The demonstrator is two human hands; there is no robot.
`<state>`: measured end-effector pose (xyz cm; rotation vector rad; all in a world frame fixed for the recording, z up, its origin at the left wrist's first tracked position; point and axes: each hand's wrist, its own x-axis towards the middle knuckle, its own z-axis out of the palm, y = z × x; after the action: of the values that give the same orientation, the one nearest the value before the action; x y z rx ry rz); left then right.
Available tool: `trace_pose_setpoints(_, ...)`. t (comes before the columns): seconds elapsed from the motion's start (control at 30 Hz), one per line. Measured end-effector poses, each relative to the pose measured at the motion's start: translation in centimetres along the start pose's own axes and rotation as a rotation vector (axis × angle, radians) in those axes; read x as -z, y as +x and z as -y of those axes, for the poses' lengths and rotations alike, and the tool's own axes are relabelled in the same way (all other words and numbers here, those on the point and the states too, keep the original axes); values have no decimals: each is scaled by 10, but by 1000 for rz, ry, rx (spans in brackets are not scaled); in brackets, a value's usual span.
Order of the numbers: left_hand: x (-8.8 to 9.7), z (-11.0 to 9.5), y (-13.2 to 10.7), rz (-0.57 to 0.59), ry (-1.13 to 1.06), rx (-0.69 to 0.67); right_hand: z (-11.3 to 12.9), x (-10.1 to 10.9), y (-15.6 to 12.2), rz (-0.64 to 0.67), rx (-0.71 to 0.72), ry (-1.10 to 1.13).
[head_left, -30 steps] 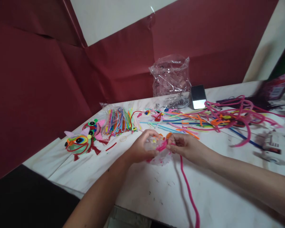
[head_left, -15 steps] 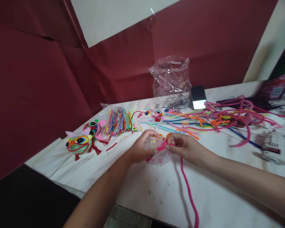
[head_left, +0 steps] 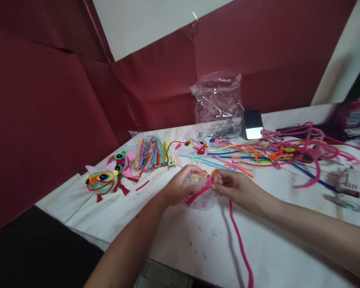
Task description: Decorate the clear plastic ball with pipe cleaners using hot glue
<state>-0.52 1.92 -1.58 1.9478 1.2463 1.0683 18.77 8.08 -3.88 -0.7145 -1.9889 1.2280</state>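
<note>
Over the middle of the white table (head_left: pixel 198 248), my left hand (head_left: pixel 180 188) grips a clear plastic ball (head_left: pixel 202 198) with coloured bits on it. My right hand (head_left: pixel 238 188) pinches a long pink pipe cleaner (head_left: pixel 240 244) against the ball. One stretch of the pipe cleaner lies across the ball's front. Its free end trails toward the table's near edge.
Two finished colourful fish-like balls (head_left: pixel 106 178) sit at the left. A bag of short coloured stems (head_left: pixel 151 154) lies behind my hands. Loose pipe cleaners (head_left: pixel 291 150) spread across the right, with a clear plastic bag (head_left: pixel 217 102) and a small silver box (head_left: pixel 252 123) against the red wall.
The pink pipe cleaner now lies straighter across the ball's front, pulled down to the left. Both hands keep their place.
</note>
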Motion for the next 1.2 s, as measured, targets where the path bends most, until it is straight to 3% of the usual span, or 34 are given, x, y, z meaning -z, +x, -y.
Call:
trace_pose_setpoints(0.1, -3, -4, 0, -67, 96, 72, 1, -1, 0, -5, 2, 0)
trace_pose_setpoints(0.2, -2, -5, 0, -43, 84, 126, 1, -1, 0, 1, 4, 7)
trace_pose_setpoints(0.57, 4, -1, -2, -23, 93, 96, 2, -1, -1, 54, -75, 47)
trace_pose_setpoints(0.83, 7, 4, -2, -4, 43, 37, -1, 2, 1, 51, -55, 35)
trace_pose_setpoints(1.03, 7, 0, -2, 12, 131, -20, -8, -1, -1, 32, -17, 18)
trace_pose_setpoints(1.2, 2, 0, -3, -46, 230, 12, -8, -5, -2, 28, -2, 27)
